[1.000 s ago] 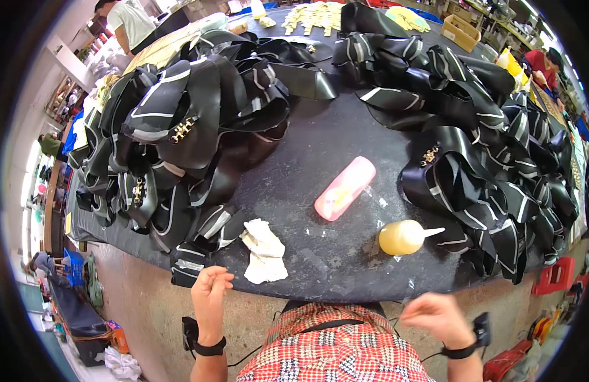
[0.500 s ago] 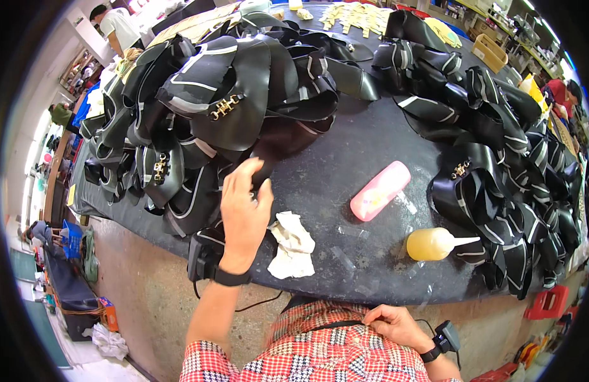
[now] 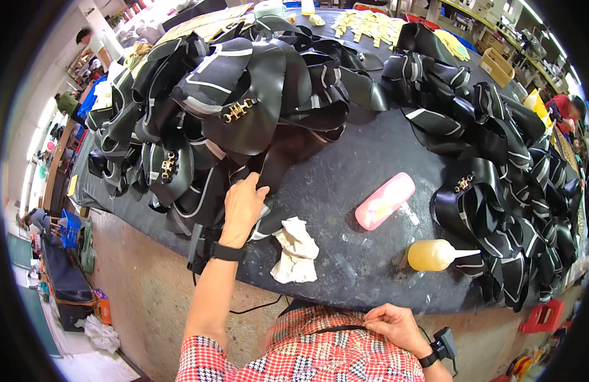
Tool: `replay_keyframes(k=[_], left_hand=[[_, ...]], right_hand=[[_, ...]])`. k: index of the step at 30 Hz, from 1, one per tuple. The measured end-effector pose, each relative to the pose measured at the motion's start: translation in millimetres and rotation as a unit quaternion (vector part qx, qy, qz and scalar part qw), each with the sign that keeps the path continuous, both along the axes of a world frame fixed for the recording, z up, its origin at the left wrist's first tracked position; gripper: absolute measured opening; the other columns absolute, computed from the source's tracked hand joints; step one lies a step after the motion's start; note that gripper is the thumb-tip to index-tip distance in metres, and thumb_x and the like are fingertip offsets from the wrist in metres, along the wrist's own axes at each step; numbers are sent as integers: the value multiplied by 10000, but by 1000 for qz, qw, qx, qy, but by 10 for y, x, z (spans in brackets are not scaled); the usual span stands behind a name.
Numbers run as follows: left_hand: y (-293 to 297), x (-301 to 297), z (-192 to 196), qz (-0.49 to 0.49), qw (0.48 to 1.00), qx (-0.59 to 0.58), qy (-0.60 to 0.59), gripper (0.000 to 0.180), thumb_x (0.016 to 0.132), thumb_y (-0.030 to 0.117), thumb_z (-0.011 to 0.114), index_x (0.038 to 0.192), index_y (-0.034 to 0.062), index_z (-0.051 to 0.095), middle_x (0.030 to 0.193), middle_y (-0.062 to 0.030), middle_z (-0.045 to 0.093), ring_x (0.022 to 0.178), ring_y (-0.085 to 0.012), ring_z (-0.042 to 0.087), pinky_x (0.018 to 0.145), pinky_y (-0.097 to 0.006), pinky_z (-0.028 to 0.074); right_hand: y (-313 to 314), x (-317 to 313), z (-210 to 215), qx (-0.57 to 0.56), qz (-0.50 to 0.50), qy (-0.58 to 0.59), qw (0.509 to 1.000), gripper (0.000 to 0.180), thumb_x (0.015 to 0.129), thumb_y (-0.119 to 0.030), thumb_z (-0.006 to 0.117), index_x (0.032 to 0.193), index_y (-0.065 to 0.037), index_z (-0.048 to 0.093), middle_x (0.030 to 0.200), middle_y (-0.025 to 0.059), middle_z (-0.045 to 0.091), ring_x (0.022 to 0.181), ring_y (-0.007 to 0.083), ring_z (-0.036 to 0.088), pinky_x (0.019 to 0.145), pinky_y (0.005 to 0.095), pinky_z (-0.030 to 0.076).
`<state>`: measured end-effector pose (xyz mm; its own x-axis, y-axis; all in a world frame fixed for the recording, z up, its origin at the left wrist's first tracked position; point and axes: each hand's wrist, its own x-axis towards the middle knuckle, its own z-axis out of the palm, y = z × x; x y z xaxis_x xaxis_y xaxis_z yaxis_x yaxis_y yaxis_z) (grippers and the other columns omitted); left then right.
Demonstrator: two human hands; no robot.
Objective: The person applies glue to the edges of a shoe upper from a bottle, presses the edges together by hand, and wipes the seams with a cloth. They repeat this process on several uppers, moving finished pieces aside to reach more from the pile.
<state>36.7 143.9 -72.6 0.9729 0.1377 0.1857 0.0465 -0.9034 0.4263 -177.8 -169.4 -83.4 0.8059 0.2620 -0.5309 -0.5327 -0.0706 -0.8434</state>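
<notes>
My left hand (image 3: 245,202) is at the near edge of a heaped pile of black leather shoe uppers (image 3: 243,121). Its fingers are closed on one black leather upper (image 3: 266,223) with a pale edge strip; the fingers partly hide it. Gold metal buckles (image 3: 238,111) decorate some of the uppers. By my waist, my right hand (image 3: 396,325) is closed with its fingers curled, where a black strap (image 3: 339,329) crosses my plaid shirt. Whether that strap is in its grip is unclear. A crumpled white cloth (image 3: 295,250) lies just right of my left hand.
On the dark table (image 3: 326,197) lie a pink bottle (image 3: 385,201) and a yellowish squeeze bottle (image 3: 431,255) with a thin white nozzle. Another heap of black uppers (image 3: 498,197) covers the right side. Pale yellow strips (image 3: 364,25) lie at the far edge. A person (image 3: 100,46) is at far left.
My left hand has lowered onto the pile's near edge and closed on an upper, whose pale strip now shows beside it. My right hand stays at my waist. The view has shifted slightly.
</notes>
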Motion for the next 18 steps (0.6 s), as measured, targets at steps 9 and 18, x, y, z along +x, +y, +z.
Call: replay_keyframes(k=[9,18], left_hand=[[-691,-436,1166,-230,755,-566,238,201,823,18,500,1016,-36,516,958,-51,586,857,-89,543,783,-233,422],[-1165,-704,479,-203,610,-686,340,176,855,134,531,987,21,499,911,-24,568,805,-66,553,700,-195,459]], right_hand=[[38,148,57,116,-42,18,992,142,807,-96,603,910,-9,557,825,44,606,695,72,546,617,199,452],[330,656,368,315,-122,-62,939,460,768,-37,583,1192,-20,405,1128,65,496,1037,132,479,876,268,387]])
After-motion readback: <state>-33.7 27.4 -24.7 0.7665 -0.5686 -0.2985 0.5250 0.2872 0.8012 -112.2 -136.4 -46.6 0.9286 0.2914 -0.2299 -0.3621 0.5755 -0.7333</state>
